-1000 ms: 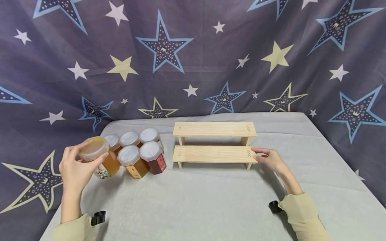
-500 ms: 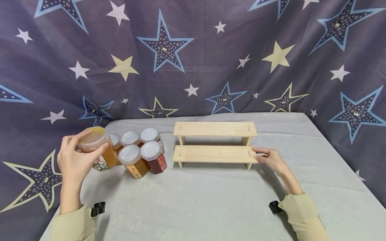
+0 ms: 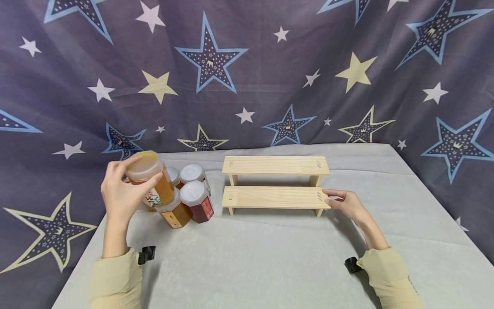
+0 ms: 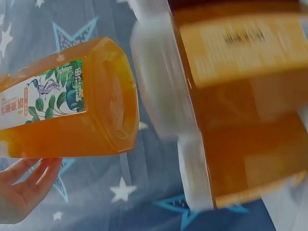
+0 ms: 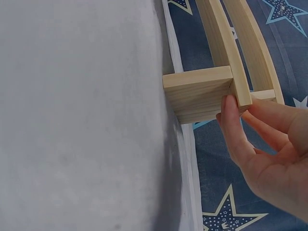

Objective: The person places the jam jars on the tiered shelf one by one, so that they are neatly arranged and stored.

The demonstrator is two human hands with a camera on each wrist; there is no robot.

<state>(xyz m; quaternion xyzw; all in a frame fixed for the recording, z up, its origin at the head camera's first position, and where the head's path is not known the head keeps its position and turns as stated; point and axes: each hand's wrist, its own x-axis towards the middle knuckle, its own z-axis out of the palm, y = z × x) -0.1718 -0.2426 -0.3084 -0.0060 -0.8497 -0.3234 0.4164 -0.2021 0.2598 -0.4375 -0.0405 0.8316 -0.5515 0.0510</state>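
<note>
My left hand (image 3: pixel 125 193) grips an amber honey jar (image 3: pixel 165 189) near its whitish lid, thumb on one side and fingers on the other. The jar is lifted above the other jars and hides some of them. In the left wrist view the honey jar (image 4: pixel 72 103) shows a leafy label and its bare base, apart from the standing jars. My right hand (image 3: pixel 349 205) pinches the right end of the lower board of a two-step wooden rack (image 3: pixel 270 197). In the right wrist view, thumb and fingers of the right hand (image 5: pixel 269 144) hold the board's end.
Several lidded jars stand close together on the left of the grey-covered table (image 3: pixel 247 257). Among them are a dark red jar (image 3: pixel 200 208) and an amber jar with a yellow label (image 3: pixel 175 216). A star-patterned curtain (image 3: pixel 254 86) hangs behind the table.
My left hand has raised the honey jar off the table and carried it right, over the standing jars. My right hand stays on the rack's end.
</note>
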